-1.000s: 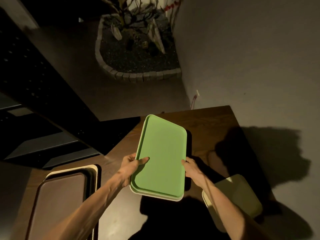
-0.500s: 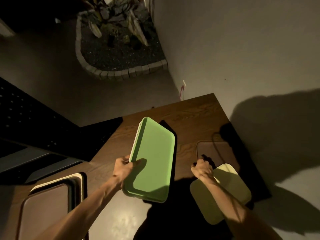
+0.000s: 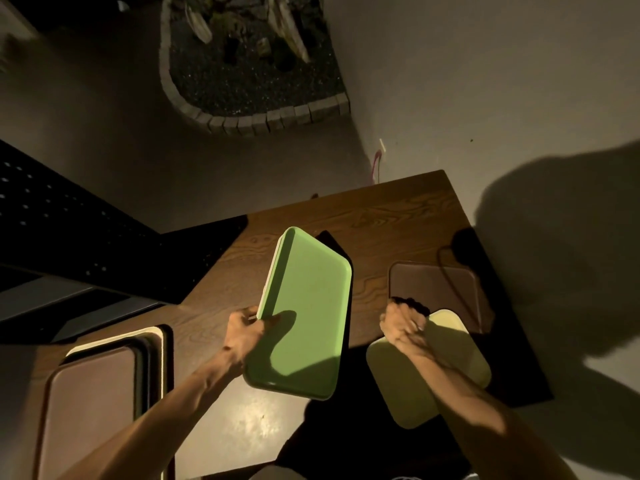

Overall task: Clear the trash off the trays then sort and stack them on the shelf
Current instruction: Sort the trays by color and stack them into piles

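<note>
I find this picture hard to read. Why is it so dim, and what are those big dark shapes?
Head view: one warm light from behind the person leaves the room dim; the dark shape on the wall is a cast shadow, the left hand shadows the green tray, glare shines on the table, and the wide lens bends edges.

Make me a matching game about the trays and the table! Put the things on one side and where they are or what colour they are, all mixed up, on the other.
Things:
1. green tray
2. pale yellow-green tray
3. brown tray
4. table

Descriptions:
A. wooden, with grain lines
B. lying flat at the right edge of the table
C. in the left hand
D. in the right hand

Pairs: 1-C, 2-D, 3-B, 4-A
</note>
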Motion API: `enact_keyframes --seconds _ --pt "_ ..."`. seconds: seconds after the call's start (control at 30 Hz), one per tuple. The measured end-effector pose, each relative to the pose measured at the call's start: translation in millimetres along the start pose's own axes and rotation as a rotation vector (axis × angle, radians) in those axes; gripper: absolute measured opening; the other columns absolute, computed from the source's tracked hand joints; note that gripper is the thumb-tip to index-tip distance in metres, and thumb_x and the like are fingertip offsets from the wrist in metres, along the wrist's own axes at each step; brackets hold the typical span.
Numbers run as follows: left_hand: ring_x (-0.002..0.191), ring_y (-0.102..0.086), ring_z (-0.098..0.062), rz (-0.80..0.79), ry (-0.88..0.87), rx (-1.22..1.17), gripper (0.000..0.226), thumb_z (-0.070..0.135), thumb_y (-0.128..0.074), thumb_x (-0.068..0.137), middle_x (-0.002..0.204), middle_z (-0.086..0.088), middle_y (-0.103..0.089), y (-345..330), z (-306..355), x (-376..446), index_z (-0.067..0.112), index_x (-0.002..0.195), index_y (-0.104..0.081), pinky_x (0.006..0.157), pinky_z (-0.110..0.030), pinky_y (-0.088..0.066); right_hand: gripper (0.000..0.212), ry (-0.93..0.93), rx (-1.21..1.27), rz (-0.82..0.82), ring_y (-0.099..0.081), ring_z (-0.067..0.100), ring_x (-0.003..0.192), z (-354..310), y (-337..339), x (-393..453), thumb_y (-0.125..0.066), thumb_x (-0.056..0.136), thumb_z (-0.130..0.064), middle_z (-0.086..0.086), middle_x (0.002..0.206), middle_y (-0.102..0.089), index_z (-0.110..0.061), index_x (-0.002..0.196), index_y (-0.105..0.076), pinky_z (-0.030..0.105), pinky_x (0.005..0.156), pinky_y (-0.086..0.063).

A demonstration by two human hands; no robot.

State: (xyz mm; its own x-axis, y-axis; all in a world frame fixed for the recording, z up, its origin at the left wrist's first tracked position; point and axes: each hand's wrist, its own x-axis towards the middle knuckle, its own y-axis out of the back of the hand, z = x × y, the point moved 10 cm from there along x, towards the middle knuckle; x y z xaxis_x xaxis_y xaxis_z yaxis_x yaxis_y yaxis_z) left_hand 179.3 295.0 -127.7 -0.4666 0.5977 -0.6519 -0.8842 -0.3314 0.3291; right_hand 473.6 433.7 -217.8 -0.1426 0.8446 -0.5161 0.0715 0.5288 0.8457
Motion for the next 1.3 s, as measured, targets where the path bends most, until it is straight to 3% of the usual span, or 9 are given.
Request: enact_keyframes --seconds 0.23,0.37,0.7,0.9,1.2,1.3 --pt "0.061 -0.071 -0.012 0.049 -0.020 -0.047 0.017 0.007 -0.073 0.084 0.084 -0.008 -0.076 14 1 0 0.005 0.101 -0.073 0.050 -0.019 -0.056 0.030 0.129 0.076 0.093 -0.065 0.032 0.107 -57 41 12 -0.048 0.097 -0.032 0.015 0.114 -0.069 -0.011 0.114 -0.060 0.037 0.084 -0.049" --pt "0.071 -0.069 -0.022 0.089 -0.047 -0.071 0.007 0.008 -0.071 0.086 0.082 -0.007 -0.074 24 4 -3 0.010 0.093 -0.073 0.056 -0.023 -0.055 0.027 0.179 0.081 0.139 -0.066 0.035 0.102 -78 60 17 -0.047 0.096 -0.029 0.018 0.109 -0.070 -0.009 0.108 -0.060 0.037 0.081 -0.049" --pt "0.069 -0.070 -0.022 0.094 -0.019 -0.115 0.022 0.008 -0.070 0.087 0.090 -0.015 -0.074 43 -2 -4 0.001 0.108 -0.071 0.049 -0.022 -0.056 0.025 0.266 0.106 0.169 -0.066 0.038 0.100 -107 86 15 -0.047 0.097 -0.030 0.019 0.107 -0.071 -0.009 0.103 -0.059 0.039 0.080 -0.048" --pt "0.070 -0.071 -0.023 0.090 -0.017 -0.093 0.026 0.010 -0.071 0.087 0.092 -0.016 -0.075 48 -4 -3 -0.001 0.110 -0.071 0.050 -0.022 -0.057 0.023 0.319 0.137 0.190 -0.066 0.036 0.090 -123 100 10 -0.045 0.097 -0.030 0.016 0.099 -0.071 -0.011 0.097 -0.057 0.034 0.066 -0.038" --pt "0.066 -0.071 -0.024 0.082 -0.020 -0.126 0.021 0.007 -0.071 0.086 0.089 -0.017 -0.076 52 -7 -4 0.002 0.106 -0.072 0.048 -0.024 -0.057 0.022 0.345 0.152 0.166 -0.067 0.035 0.083 -129 109 1 -0.046 0.098 -0.035 0.013 0.094 -0.071 -0.014 0.093 -0.054 0.040 0.068 -0.052" --pt "0.064 -0.072 -0.022 0.081 -0.022 -0.125 0.017 0.008 -0.072 0.085 0.086 -0.016 -0.076 54 -12 -2 0.003 0.102 -0.073 0.052 -0.027 -0.058 0.022 0.366 0.127 0.187 -0.068 0.037 0.084 -131 111 -2 -0.044 0.099 -0.035 0.014 0.095 -0.071 -0.015 0.090 -0.050 0.039 0.066 -0.049"
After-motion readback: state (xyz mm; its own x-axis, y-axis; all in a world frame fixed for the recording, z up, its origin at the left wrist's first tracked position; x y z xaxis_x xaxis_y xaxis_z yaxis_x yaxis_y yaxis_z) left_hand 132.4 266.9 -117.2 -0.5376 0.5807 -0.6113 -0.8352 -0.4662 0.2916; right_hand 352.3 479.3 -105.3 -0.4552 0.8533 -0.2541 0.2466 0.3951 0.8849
